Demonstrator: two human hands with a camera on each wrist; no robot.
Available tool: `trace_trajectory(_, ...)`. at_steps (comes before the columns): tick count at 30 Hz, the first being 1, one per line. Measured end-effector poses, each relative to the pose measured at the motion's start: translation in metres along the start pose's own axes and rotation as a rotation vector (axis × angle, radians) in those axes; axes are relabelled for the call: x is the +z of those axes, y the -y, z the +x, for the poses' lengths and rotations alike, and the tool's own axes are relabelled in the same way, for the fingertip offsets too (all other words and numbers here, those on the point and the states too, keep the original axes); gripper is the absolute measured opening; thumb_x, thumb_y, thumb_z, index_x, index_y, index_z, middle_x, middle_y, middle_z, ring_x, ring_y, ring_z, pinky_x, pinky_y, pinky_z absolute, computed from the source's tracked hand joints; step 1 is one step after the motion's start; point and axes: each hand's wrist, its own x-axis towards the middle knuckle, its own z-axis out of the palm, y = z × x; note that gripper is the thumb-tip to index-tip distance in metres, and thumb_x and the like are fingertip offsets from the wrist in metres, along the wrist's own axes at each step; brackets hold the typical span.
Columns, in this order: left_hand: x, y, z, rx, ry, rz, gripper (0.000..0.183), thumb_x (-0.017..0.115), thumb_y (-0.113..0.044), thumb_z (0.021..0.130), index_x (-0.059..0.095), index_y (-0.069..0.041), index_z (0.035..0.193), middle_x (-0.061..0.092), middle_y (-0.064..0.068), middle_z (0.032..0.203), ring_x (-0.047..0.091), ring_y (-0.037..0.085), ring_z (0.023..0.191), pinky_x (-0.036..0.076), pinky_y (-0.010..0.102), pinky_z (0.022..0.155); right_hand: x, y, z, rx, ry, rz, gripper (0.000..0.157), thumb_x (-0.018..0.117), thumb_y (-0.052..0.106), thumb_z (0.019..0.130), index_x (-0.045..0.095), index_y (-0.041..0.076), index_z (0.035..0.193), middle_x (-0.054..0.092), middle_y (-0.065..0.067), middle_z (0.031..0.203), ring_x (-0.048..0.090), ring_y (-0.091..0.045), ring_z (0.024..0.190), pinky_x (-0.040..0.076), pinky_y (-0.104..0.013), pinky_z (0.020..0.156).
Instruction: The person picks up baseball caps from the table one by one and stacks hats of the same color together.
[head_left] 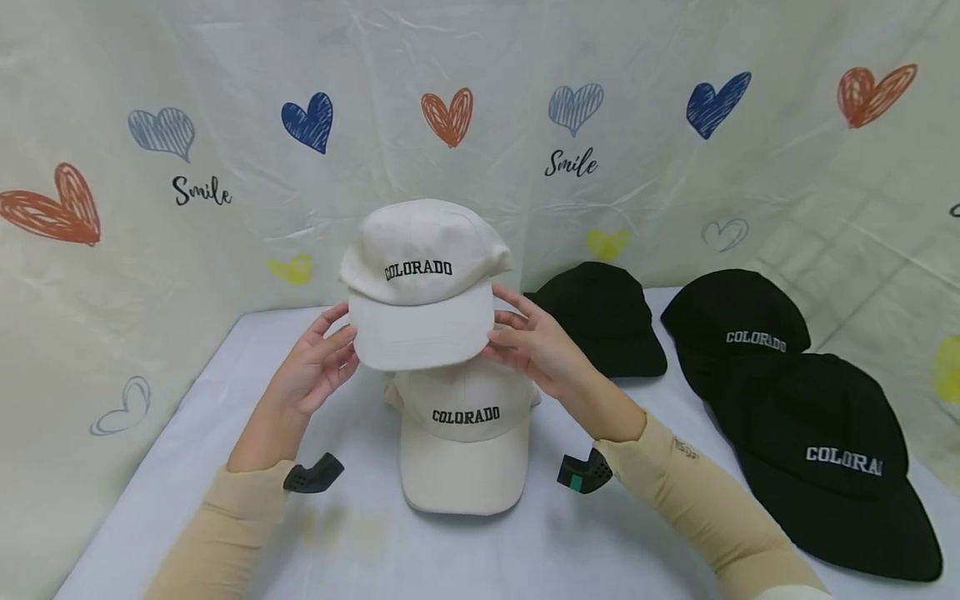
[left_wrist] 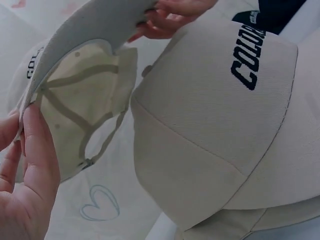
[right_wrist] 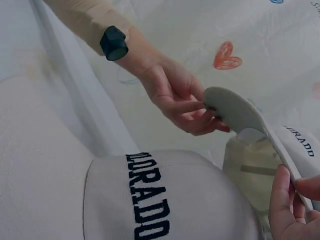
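Observation:
A white cap lettered COLORADO is held up in the air, its brim toward me. My left hand pinches the left edge of the brim between thumb and fingers. At the opposite brim edge, my right hand pinches in the same way. The left wrist view shows the hollow inside of the raised cap and its strap opening at the back. Below it, another cream cap with the same lettering sits on the table, brim toward me; the raised cap overlaps its top in the head view.
Several black caps lie to the right: one plain cap behind my right hand, a lettered one farther right, and a nearer lettered one beside my right forearm. A white cloth covers the table. Behind hangs a curtain printed with hearts.

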Motion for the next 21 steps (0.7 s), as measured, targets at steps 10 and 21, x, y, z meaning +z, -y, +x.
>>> trace_trajectory(10,0.010,0.009,0.004,-0.044,0.030,-0.030,0.034,0.052,-0.001,0.106,0.063,-0.025,0.127,0.064,0.000,0.106,0.064,0.011,0.092,0.057,0.020,0.075,-0.021,-0.001,-0.005,-0.025,0.007,-0.098,0.073,0.053,-0.011,0.098,0.024,0.012,0.162,0.058,-0.004,0.119,0.064,-0.014,0.095,0.057,-0.030,0.087)
trace_trajectory(21,0.023,0.014,0.008,-0.091,0.028,-0.037,0.033,0.052,-0.002,0.106,0.059,-0.023,0.131,0.063,0.001,0.104,0.062,0.011,0.090,0.057,0.019,0.073,-0.038,-0.006,-0.012,0.010,-0.007,-0.093,0.073,0.050,-0.011,0.101,0.019,0.010,0.163,0.058,-0.002,0.114,0.065,-0.012,0.092,0.057,-0.028,0.086)
